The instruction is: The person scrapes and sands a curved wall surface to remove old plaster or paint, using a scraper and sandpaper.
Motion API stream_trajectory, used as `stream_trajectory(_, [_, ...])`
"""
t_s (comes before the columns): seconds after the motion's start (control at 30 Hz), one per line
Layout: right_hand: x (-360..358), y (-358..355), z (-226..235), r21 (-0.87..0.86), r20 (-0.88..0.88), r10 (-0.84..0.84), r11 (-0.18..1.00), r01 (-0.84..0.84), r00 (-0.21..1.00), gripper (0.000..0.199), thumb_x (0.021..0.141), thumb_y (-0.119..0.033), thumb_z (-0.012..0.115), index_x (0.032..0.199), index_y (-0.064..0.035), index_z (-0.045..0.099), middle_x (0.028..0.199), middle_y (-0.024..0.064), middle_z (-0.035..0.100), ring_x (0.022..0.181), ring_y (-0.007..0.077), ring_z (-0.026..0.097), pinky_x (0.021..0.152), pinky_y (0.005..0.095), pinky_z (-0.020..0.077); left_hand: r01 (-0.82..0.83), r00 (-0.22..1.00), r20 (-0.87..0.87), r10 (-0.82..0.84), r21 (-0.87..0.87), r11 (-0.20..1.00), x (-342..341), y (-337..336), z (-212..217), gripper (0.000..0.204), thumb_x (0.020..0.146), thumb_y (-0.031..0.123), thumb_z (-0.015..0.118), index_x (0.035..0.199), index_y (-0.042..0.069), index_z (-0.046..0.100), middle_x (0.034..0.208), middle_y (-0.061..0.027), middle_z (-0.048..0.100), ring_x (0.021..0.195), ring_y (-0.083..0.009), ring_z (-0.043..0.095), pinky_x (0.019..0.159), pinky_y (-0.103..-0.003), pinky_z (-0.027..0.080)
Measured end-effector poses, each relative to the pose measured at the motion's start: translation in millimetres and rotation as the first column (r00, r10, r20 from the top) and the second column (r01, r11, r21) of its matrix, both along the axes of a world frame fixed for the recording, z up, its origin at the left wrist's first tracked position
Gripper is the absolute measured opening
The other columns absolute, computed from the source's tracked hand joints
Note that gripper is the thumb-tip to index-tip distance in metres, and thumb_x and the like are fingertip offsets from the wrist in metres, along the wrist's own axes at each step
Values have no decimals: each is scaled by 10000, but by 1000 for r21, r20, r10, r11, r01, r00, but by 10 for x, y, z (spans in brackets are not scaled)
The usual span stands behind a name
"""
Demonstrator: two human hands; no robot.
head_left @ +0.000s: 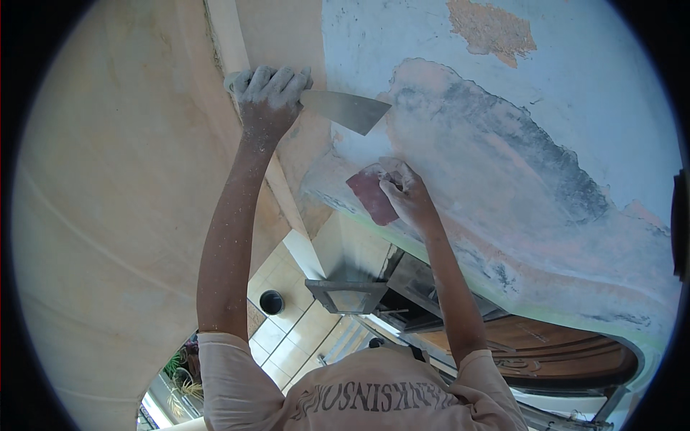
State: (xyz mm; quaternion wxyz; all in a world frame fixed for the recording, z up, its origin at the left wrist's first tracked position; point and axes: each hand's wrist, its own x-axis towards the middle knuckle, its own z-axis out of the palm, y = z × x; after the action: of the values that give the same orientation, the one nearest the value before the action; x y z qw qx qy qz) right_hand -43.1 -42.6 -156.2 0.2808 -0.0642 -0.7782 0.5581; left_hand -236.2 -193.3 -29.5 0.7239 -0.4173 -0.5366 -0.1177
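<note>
My left hand [269, 93], dusted white, is raised and wrapped round the handle of a putty knife. The putty knife [346, 110] has a wide metal blade pointing right, toward a patched wall. Lower and to the right, my right hand [405, 190] pinches a dark red sheet of sandpaper [372, 195] at its upper edge. The sheet lies close to the wall; whether it touches I cannot tell. Next to both hands spreads a pinkish-grey scraped patch [474, 151] on the pale blue wall [596, 79].
A beige wall [122, 179] fills the left side, with a pale strip [286, 190] along its edge. Below are a tiled floor [302, 330] with a black bucket [272, 302], a grey-framed lantern-like fixture [346, 297], a brown curved panel [568, 352] and green plants [183, 377].
</note>
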Motion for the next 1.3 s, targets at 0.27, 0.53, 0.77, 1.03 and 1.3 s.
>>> stream_trajectory(0.27, [-433,-82,6,763,238,-311,646,21,920,340,844,-125,498,1183,-115,517,1133,183,541,973,337,555,820,420,451,-39,999,6,39,-16,999,28,-15,25,116,689,220,702,786,220,639,659,91,500,635,-111,474,661,-315,325])
stream_trajectory(0.53, [-92,-258,-150,898,-202,-324,316,306,924,335,791,-125,556,1125,-107,579,1128,179,495,1031,341,493,866,454,395,-33,999,-14,33,-3,999,9,-3,14,113,693,237,709,694,219,598,639,104,503,610,-101,470,655,-306,306])
stream_trajectory(0.77, [243,-328,-423,898,-27,-301,412,156,953,372,762,-115,596,1132,-89,578,1200,168,464,1085,368,459,940,515,328,-35,997,-70,36,21,999,36,47,92,288,728,240,700,550,197,477,550,93,446,579,-88,464,630,-301,272])
stream_trajectory(1.03, [1006,-503,-657,637,-330,-263,647,419,907,404,681,-20,633,1079,-87,603,1205,178,445,1175,379,405,948,541,352,-116,991,-66,115,-4,993,105,1,84,293,744,245,688,567,194,459,570,79,447,592,-99,479,652,-308,289])
stream_trajectory(1.3, [1989,-514,-766,297,-420,-535,682,669,733,284,720,43,605,1003,13,596,910,172,597,858,329,585,770,401,472,-93,995,-51,91,-48,994,133,-7,101,280,715,243,711,570,185,479,576,54,457,613,-118,504,624,-325,285])
